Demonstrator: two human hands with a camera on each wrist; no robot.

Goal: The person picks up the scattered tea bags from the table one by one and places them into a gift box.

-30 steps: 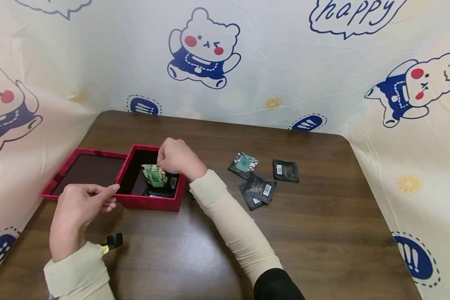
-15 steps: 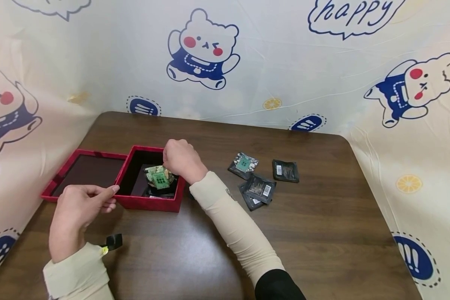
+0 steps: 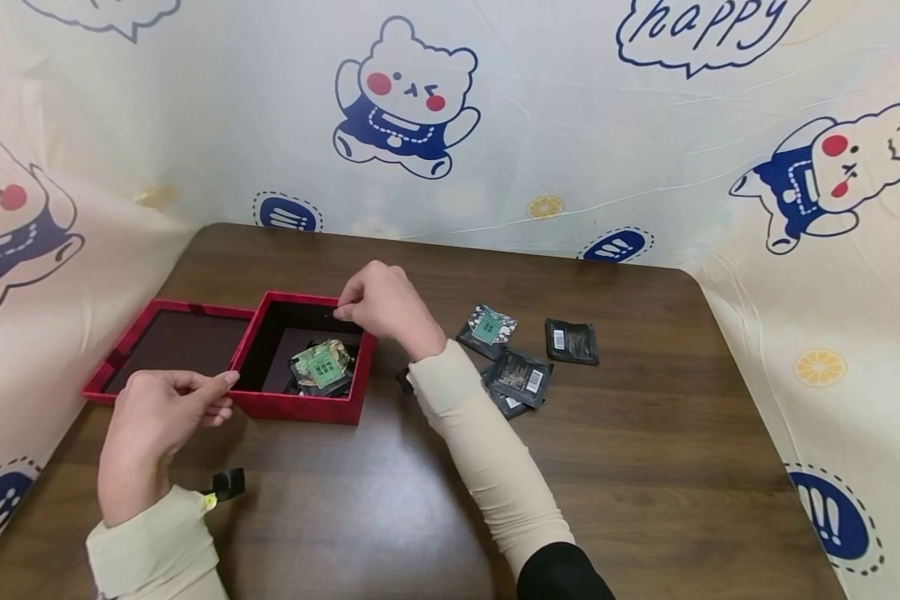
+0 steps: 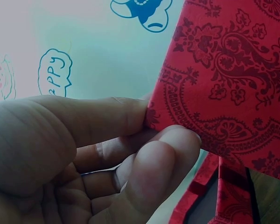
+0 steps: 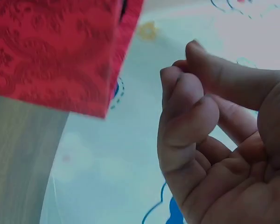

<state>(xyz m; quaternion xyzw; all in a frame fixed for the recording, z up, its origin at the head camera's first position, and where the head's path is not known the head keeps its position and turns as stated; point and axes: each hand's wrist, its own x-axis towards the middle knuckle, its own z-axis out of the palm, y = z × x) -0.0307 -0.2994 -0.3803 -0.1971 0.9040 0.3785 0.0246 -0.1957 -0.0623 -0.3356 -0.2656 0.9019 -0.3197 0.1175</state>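
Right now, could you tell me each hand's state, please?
Left hand: holding a corner of the red, patterned, rectangular box.
Right hand: closed, holding nothing.

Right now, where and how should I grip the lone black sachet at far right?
I'd pinch the lone black sachet by its right edge with the right hand, coming from above and the right. It lies flat, offering no upright part, and that edge faces bare table; the overlapping black sachets lie to its left.

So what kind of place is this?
Probably an indoor table corner, screened off: cartoon-bear sheets hang behind and beside a brown table, where a red box and small dark packets sit.
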